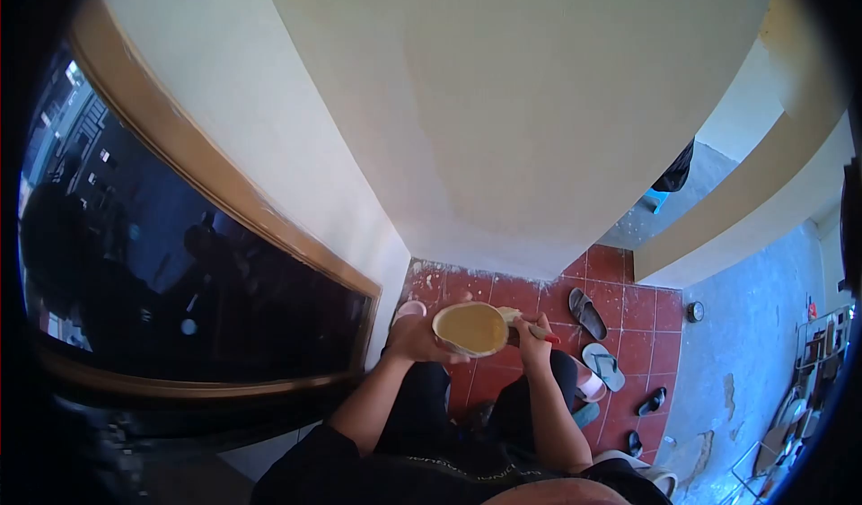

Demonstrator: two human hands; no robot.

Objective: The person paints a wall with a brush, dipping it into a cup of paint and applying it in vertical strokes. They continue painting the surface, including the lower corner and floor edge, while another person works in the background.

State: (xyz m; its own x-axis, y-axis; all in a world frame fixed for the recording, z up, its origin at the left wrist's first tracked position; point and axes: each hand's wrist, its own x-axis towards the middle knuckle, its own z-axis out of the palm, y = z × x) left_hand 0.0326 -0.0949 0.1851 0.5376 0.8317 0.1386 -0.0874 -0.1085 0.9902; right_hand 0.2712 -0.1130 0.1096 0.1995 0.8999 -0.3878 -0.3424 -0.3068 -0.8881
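Observation:
My left hand (416,337) is wrapped round the side of a small round tub of pale yellow paint (470,329), tipped so that its inside faces me. Paint smears mark the tub's rim. In my right hand (534,349) is a paintbrush (544,334) with a red-ended handle. Its pale, paint-covered bristles sit right at the tub's right rim. Both hands are above my knees, in front of the cream wall (503,128).
A dark window with a brown frame (224,204) stands close on my left. Slippers (588,313) and sandals (603,366) lie on the red tiled floor (636,312), which has paint spots near the wall. A metal rack (799,406) stands far right.

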